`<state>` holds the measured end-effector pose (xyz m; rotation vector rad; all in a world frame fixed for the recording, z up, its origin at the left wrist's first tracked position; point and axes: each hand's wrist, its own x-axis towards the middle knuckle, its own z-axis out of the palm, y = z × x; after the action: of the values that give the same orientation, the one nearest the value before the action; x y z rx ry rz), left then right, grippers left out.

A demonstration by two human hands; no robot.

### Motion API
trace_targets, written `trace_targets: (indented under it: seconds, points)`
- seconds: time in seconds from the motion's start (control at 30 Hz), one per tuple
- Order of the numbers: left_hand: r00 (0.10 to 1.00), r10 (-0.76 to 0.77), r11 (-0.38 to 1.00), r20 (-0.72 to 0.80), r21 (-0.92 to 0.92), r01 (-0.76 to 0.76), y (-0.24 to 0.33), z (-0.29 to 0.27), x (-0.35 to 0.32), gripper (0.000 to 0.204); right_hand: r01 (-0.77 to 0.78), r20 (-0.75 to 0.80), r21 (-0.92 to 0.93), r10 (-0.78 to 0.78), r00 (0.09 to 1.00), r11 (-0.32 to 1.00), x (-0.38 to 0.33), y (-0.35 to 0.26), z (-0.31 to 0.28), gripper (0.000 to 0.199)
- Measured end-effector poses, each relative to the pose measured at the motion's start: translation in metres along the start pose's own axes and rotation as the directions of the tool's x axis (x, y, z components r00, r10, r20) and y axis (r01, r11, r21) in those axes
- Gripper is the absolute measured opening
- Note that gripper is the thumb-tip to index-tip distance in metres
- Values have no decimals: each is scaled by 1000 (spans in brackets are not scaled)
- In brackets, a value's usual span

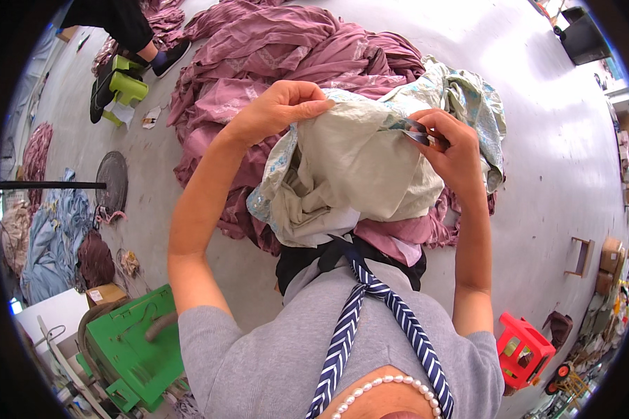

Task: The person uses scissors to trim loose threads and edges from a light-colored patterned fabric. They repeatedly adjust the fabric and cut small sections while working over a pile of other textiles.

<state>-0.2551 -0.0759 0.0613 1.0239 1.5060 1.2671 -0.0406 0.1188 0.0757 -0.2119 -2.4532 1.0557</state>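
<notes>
A pale green cloth (370,157) with a blue-patterned border is spread over my lap and held up in front of me. My left hand (279,112) pinches its upper edge between thumb and fingers. Opposite it, my right hand (454,150) is closed around a pair of thread snips (417,133). The blades point left and touch, or lie very near, the cloth's edge; exactly where they meet it is hard to tell. More of the patterned fabric (472,98) trails to the right over a large heap of mauve fabric (279,45).
Far left, another person's foot (171,57) rests near a green stool (127,87). Blue cloth (59,223) lies on the left floor behind a round black base (112,183). A green machine (136,346) stands near left, a red plastic stool (524,351) near right. Boxes (611,255) line the right side.
</notes>
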Motion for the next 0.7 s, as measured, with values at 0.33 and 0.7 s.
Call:
trace_targets:
  seconds: [0.33,0.7]
  points:
    - [996,68,998,54,-16,-67,-4,1,-4,19,110,213,-46,-98,972,993,52,-24,13,32]
    - [995,102,989,3,105,-102,-10,2,-18,21,174,129,-258,-144,981,950,33,-46,11,19]
